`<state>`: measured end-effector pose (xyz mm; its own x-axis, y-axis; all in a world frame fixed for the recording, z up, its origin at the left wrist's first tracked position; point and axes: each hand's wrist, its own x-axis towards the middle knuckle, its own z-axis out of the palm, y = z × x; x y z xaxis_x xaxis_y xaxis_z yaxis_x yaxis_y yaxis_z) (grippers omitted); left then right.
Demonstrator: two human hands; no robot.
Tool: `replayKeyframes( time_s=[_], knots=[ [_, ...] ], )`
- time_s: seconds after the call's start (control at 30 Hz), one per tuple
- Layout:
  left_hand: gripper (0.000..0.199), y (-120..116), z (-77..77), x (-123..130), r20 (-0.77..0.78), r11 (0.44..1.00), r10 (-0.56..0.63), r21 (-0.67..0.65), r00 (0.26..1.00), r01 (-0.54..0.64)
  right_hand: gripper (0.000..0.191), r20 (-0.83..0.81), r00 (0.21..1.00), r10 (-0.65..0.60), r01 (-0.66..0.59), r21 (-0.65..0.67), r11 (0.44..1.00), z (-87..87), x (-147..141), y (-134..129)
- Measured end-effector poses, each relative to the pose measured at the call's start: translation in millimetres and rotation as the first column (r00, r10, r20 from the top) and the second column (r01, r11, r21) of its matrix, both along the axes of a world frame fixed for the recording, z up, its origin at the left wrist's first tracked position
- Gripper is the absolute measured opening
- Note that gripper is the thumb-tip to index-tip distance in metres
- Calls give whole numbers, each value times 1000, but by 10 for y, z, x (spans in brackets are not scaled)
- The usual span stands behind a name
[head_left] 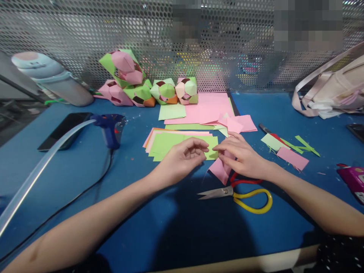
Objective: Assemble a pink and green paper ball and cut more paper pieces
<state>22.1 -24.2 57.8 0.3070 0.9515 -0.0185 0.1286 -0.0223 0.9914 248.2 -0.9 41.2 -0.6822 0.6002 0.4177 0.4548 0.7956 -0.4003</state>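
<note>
My left hand (184,157) is over the right part of a green paper stack (167,142), fingers loosely curled, the thumb apart from the forefinger and nothing visible between them. Just to its right, my right hand (241,153) reaches over a folded pink paper piece (220,170) with fingers stretched out; whether they touch it is hard to tell. Below that hand lie scissors (226,191) with one red and one yellow handle, blades pointing left. Behind the hands are large pink sheets (196,112) and smaller folded pink pieces (234,124).
Several folded pink and green paper balls (165,91) stand against the perforated metal panel (216,57). A blue glue gun (110,131), a phone (64,131) and a bottle (57,81) are at left. Paper scraps (292,157), a pouch (352,182) and a bag (335,87) are at right.
</note>
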Motion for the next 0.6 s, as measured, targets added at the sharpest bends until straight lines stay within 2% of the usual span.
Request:
replayKeyframes(
  time_s=[0.1,0.27,0.33,0.47,0.53,0.6],
  knots=[
    [24,63,5,-27,-36,998,65,-15,997,-65,19,-35,999,-38,39,24,999,0,3,13],
    [33,62,2,-42,-251,993,-98,-93,963,76,18,-74,993,-87,90,37,995,5,1,26],
    [36,34,-13,-30,-275,986,-133,-131,952,100,18,-100,991,-88,92,45,995,1,-5,19],
    [33,-30,-78,32,-221,976,-121,-204,968,75,16,-219,953,-208,217,14,976,20,-40,-55],
    [29,-58,-117,67,-126,978,-70,-204,990,43,16,-289,906,-308,299,-78,951,55,-61,-113],
    [25,-76,-144,91,-3,983,-6,-182,1000,6,15,-351,853,-385,325,-220,920,104,-77,-166]
  ],
)
